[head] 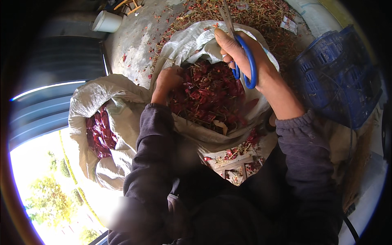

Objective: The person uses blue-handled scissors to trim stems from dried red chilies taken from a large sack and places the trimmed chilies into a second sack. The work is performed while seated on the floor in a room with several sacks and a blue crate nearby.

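My right hand (245,56) grips scissors with blue handles (251,69), raised over the far right rim of a woven plastic sack (190,39). Their metal blades point away from me, slightly apart. Dried red chilli peppers (208,88), mixed with bits of stalk, lie inside the sack's wide mouth. At the left side of that mouth is my left hand (168,81), its back upward and its fingertips hidden at the edge of the peppers. Whether it holds anything I cannot tell.
A second sack (92,88) with glossy red chillies (102,131) stands to the left. Blue plastic crates (327,70) are at the right. Stalks and chilli scraps (260,15) litter the far concrete floor, and a white bucket (107,22) lies tipped at the far left.
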The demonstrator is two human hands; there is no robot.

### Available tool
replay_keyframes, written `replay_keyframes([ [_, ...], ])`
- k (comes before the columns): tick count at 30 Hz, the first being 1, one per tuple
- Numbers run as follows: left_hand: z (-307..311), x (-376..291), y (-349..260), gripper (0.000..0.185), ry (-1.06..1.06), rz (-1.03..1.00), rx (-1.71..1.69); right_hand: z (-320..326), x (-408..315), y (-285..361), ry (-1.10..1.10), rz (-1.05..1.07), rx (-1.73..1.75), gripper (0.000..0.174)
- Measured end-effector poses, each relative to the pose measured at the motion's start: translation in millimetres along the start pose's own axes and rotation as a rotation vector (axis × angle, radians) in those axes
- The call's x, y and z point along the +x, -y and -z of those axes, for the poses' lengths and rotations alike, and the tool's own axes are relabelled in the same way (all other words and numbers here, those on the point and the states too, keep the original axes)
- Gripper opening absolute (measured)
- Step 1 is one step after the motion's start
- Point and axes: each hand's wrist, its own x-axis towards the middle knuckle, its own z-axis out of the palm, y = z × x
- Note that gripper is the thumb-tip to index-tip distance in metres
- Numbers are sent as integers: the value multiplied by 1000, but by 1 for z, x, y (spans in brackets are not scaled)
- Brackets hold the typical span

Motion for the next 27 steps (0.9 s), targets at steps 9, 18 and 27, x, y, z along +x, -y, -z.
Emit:
replay_keyframes([
  [9,-57,26,-46,43,115,-112,300,-6,4,-1,15,28,-20,81],
  [18,13,-40,-45,21,-162,12,-1133,-19,9,0,30,67,-143,77],
  [27,42,-83,-41,4,-157,85,-1817,-49,-10,-18,53,251,-330,63],
])
